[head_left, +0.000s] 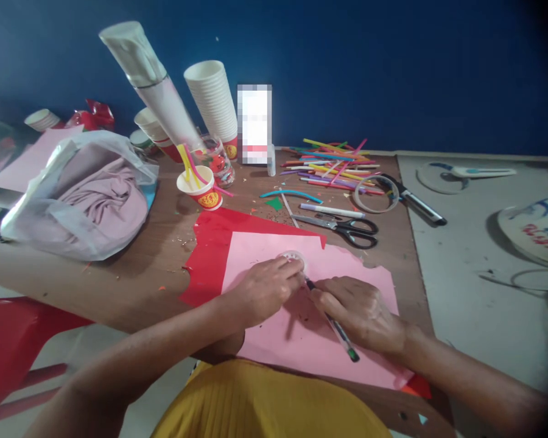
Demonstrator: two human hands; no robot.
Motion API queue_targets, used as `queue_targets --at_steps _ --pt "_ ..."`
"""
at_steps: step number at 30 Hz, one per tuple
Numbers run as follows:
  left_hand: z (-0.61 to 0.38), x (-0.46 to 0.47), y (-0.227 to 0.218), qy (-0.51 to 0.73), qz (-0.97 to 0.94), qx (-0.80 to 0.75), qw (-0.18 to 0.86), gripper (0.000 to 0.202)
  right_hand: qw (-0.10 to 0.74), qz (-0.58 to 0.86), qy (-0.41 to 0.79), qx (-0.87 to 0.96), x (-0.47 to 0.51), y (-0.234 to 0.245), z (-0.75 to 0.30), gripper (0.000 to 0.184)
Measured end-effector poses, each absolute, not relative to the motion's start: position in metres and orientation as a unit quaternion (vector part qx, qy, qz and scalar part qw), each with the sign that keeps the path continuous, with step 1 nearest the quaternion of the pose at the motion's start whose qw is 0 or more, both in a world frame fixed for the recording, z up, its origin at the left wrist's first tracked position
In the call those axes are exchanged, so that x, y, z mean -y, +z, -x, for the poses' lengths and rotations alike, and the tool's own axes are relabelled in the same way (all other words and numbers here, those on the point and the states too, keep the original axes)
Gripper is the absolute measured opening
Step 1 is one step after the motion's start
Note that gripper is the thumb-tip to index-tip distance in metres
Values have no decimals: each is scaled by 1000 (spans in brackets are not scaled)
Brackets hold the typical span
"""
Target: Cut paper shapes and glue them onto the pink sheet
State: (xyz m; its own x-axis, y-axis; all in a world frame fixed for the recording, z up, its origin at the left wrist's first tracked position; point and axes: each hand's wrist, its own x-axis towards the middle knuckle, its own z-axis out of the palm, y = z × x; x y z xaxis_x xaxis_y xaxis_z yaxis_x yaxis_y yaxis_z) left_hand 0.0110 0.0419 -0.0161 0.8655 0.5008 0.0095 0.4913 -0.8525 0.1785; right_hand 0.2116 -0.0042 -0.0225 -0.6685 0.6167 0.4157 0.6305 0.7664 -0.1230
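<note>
My left hand [274, 283] has its fingers bent over a small round whitish disc [292, 254], pressing it against a pink sheet of paper [260, 249]. Much of the disc is under the fingers. In my right hand [360, 307] is a pen [342, 339] with a green end, its tip pointing at the disc's near edge. Beneath the pink sheet lies a red sheet of paper [210, 243]. Black-handled scissors [342, 226], a capped marker [331, 210] and a blue pipe-like strip [292, 194] lie just beyond the sheets.
Colourful straws [335, 167] are heaped at the back, near a tape roll [355, 196] and a box cutter [420, 205]. A stack of paper cups [212, 100], a cup with straws [205, 198], a phone-like screen [254, 125] and a plastic bag [82, 237] stand further left.
</note>
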Motion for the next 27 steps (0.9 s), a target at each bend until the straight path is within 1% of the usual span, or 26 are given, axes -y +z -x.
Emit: queue_targets --at_steps 8,27 --pt "-13 -54 -4 0 -960 -239 145 27 217 349 -35 911 11 -26 -209 19" --pt "-13 -52 -2 4 -959 -246 143 27 207 344 -22 916 17 -32 -206 14"
